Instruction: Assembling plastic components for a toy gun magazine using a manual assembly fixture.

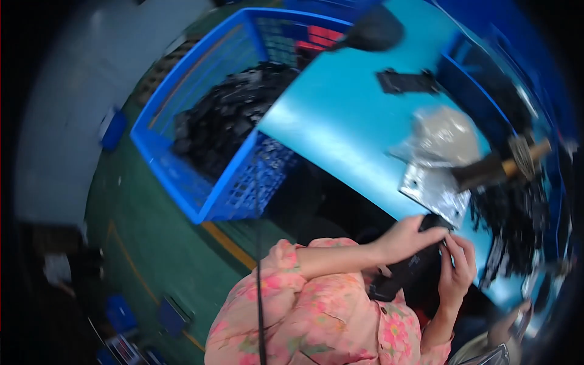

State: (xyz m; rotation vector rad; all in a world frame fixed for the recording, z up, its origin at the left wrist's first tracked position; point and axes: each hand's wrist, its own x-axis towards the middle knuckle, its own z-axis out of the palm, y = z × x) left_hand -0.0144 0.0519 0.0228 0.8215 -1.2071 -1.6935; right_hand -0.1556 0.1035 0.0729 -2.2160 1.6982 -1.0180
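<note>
Close to my body, by the edge of a light-blue table (328, 103), both hands meet at a long black part (416, 267). My left hand (406, 241) is closed around its upper end, the thumb lying across it. My right hand (459, 263) pinches at the same end with bent fingers; anything smaller between those fingertips is hidden. The part slants down toward my floral shirt. Just beyond my hands lies a shiny metal plate (433, 190), and a clear plastic bag (447, 135) with pale contents sits behind it.
A hammer-like tool with a wooden handle (528, 159) stands near the bag. Black strips (514, 222) pile up at right; another black part (406, 82) lies farther back. A blue crate (204, 204) of black pieces (234, 109) stands left. Another person's hand (510, 322) shows lower right.
</note>
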